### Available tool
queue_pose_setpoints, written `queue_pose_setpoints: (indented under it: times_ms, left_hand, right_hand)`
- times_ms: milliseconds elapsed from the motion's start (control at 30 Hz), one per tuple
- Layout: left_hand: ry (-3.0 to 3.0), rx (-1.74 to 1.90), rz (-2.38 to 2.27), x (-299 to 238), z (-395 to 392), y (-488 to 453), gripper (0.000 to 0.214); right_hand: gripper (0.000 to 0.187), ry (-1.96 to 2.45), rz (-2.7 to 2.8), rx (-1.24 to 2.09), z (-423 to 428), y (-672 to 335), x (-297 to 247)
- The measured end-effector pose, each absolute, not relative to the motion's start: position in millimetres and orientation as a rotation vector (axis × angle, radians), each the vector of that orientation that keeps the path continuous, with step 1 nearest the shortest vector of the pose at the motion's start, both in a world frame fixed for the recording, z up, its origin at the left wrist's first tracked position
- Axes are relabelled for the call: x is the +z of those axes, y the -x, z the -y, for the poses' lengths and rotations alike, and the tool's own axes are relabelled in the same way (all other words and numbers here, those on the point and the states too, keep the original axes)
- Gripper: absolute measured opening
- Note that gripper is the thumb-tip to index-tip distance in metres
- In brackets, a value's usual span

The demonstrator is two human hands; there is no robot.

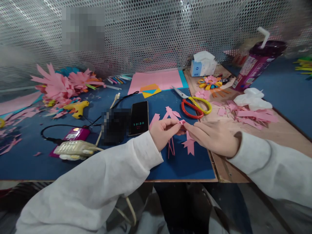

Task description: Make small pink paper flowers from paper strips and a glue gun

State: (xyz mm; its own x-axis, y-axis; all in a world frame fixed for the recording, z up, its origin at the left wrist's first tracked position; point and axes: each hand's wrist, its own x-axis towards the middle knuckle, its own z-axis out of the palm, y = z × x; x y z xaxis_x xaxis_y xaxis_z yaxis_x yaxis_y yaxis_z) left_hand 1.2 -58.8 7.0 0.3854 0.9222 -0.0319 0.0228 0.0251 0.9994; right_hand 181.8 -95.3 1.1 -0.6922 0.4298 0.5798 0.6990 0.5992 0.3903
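My left hand and my right hand meet over the blue mat, both pinching a small pink paper piece between their fingertips. Thin pink strips hang below my left hand. A cut pink paper shape lies on the mat just under my right hand's fingers. More pink scraps lie just beyond my hands. Both arms wear white sleeves.
Red-and-yellow scissors lie beyond my hands, a phone to their left. A yellow glue gun and pink paper flowers sit far left. Tissue box, purple cup with straw, pink sheets at the back.
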Motion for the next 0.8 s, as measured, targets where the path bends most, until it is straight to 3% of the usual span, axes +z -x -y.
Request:
queue_pose_setpoints:
  times_ms: [800]
  left_hand:
    - [-1.296, 0.926, -0.877, 7.9, 59.4, -2.2, 0.018]
  right_hand:
    - [0.022, 0.882, 2.449, -0.88, 97.1, -180.9, 6.7]
